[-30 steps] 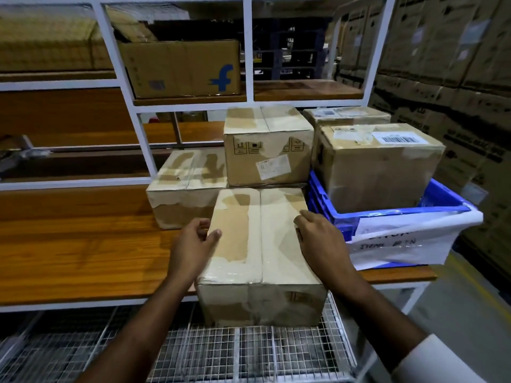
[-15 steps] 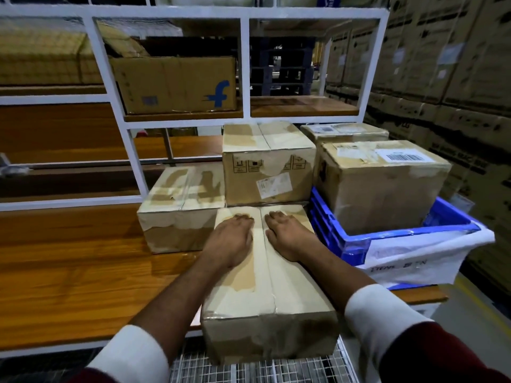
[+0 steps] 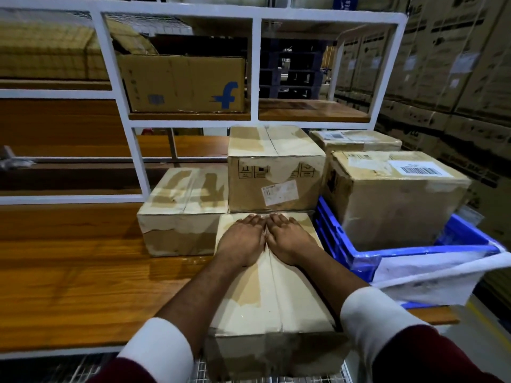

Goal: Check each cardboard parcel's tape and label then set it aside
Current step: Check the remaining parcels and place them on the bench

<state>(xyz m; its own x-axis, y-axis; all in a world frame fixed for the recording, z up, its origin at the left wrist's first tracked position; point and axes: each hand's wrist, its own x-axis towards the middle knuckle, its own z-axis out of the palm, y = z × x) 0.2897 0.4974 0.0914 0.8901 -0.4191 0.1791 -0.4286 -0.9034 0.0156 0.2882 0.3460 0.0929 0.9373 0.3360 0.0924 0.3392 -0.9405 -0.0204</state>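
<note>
Your hands (image 3: 266,239) are covering the far end of the parcel's (image 3: 272,299) tape seam. The label (image 3: 279,192) on the box behind is reading too small to make out. The crate (image 3: 414,258) is hiding its box's (image 3: 392,200) base.

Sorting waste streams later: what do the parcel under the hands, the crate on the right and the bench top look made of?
Parcel: matte brown cardboard, glossy tape along its seam. Crate: likely moulded plastic, being bright blue, shiny and ribbed. Bench top: grained wood or wood-look laminate, glossy; which one cannot be told.
</note>
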